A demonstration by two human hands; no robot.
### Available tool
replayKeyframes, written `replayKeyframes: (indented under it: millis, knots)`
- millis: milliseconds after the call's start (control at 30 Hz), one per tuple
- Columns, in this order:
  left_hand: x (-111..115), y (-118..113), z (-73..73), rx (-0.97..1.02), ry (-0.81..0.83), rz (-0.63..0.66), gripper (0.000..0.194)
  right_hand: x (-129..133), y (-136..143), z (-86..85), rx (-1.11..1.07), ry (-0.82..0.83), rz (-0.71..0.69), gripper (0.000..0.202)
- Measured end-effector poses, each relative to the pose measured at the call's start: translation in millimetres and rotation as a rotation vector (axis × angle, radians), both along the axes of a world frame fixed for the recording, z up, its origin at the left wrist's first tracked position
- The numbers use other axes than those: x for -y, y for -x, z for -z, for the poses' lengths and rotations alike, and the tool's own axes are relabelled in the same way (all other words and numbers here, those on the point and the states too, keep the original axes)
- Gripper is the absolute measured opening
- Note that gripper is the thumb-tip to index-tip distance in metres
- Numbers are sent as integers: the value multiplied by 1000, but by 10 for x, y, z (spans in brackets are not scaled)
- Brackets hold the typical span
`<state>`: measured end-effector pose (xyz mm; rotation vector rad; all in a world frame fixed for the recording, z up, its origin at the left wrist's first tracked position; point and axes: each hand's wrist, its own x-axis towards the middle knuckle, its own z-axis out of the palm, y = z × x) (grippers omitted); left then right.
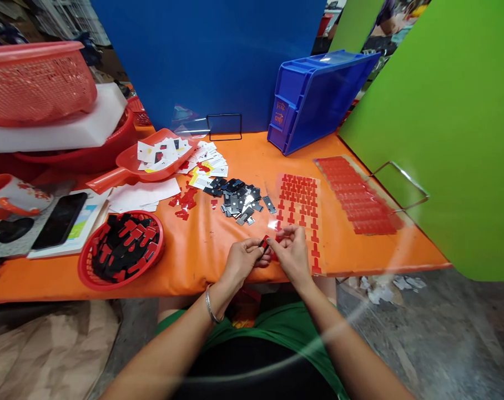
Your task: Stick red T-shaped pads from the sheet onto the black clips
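Between the fingers of my left hand (241,260) is a small black plate with a red piece on it (264,243). The thumb of my right hand (292,255) presses at the plate's right side; its other fingers are curled, partly over a clear sheet of red T-shaped stickers (291,208). Just beyond my hands lies a pile of loose black plates (239,200). To the left, a red basket (162,244) holds many black plates bearing red T shapes. Loose red pieces (185,201) are scattered beside the black pile.
A red scoop (122,166) with white cards stands behind the basket. At far left are a phone (60,221), a mug (19,193) and stacked red baskets (39,83). A blue crate (318,105) leans at the back. More red sticker sheets (356,194) lie right, beside a green panel (455,128).
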<state>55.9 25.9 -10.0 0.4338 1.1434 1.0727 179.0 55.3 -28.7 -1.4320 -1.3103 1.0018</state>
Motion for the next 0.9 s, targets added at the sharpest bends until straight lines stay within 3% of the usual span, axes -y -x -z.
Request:
replayKeyframes:
  millis: [67, 233, 433, 533, 667, 733, 800, 900]
  knots:
    - [7, 6, 9, 7, -7, -9, 10, -32, -18, -15, -84, 77, -20, 47]
    - [22, -2, 46, -10, -24, -1, 16, -67, -77, -68, -91, 166, -291, 31]
    - [94, 106, -81, -48, -65, 39, 22, -42, -106, -107, 3, 130, -241, 37]
    - [170, 476, -275, -254, -216, -35, 26, -28, -72, -165, 53, 58, -221, 35]
    - [348, 1295, -574, -936, -405, -245, 28, -109, 74, -220, 289, -168, -305, 24]
    - [462, 1697, -684, -1294, -391, -352, 27, -214, 184, -197, 424, -243, -310, 22]
    - [570, 2003, -746, -1518, -323, -422, 25, -342, 299, -142, 544, -264, -280, 23]
    - [685, 2205, -762, -1699, -314, -473, 25, -522, 447, -49, 675, -256, -232, 31]
